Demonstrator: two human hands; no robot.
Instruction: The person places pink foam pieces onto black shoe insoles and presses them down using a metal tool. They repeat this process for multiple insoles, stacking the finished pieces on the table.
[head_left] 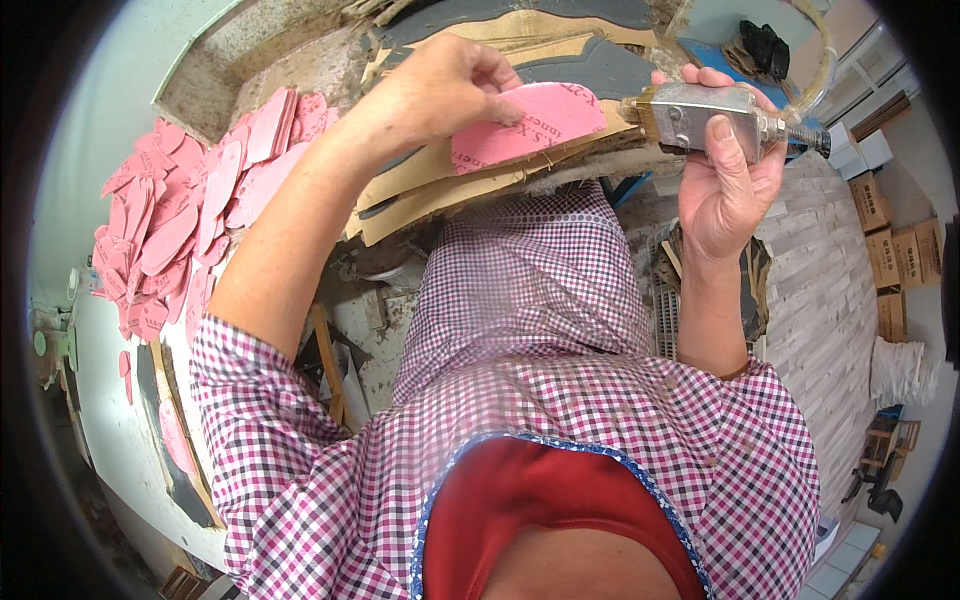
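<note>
My left hand [440,95] pinches the upper left edge of a pink insole board [540,125] with printing on it, thumb on its face. The board is tilted over tan sheets [425,195] on the bench. In my right hand [735,190] is a silver metal block tool [695,112] with a brush-like, glue-stained tip and a threaded fitting at its other end. My thumb presses the near side and my fingers wrap behind. The tip points left, close to the board's right end; whether they touch, I cannot tell.
Many pink insole boards [180,220] lie heaped on the white table at left. Dark grey shaped pieces [590,68] rest on the bench behind the board. A clear hose [828,60] curves near the tool. Cardboard boxes [885,255] are stacked along the right wall.
</note>
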